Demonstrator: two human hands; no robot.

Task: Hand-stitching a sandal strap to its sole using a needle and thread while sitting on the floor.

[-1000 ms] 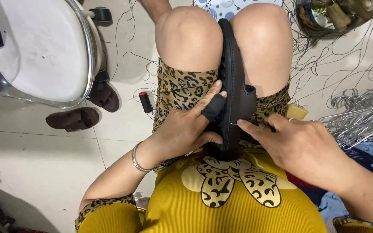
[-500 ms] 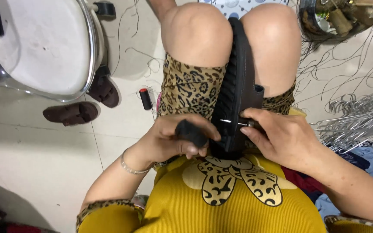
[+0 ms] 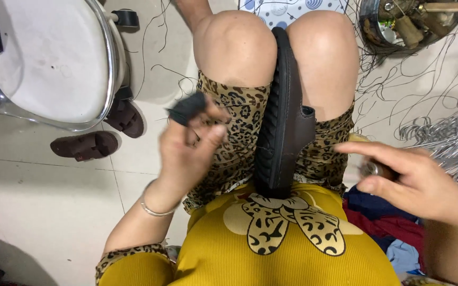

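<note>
A black sandal (image 3: 284,122) lies sole-up between my knees, resting on my leopard-print shorts. My left hand (image 3: 189,148) is raised to the left of it and grips a small black piece (image 3: 186,108) between thumb and fingers; it is blurred. My right hand (image 3: 414,180) is off to the right of the sandal, away from it, fingers stretched leftward, with a small shiny object (image 3: 373,168) partly hidden under the fingers. Whether the right hand grips that object I cannot tell.
A white chair seat with a chrome rim (image 3: 54,58) stands at the left, a pair of brown sandals (image 3: 102,132) below it. A round metal bowl of tools (image 3: 414,24) sits top right. Wire bundles (image 3: 446,137) and loose threads cover the floor; coloured cloth (image 3: 382,222) lies lower right.
Both hands have come off the sandal. The left hand lifted up and left with the small black piece. The right hand swung out to the right.
</note>
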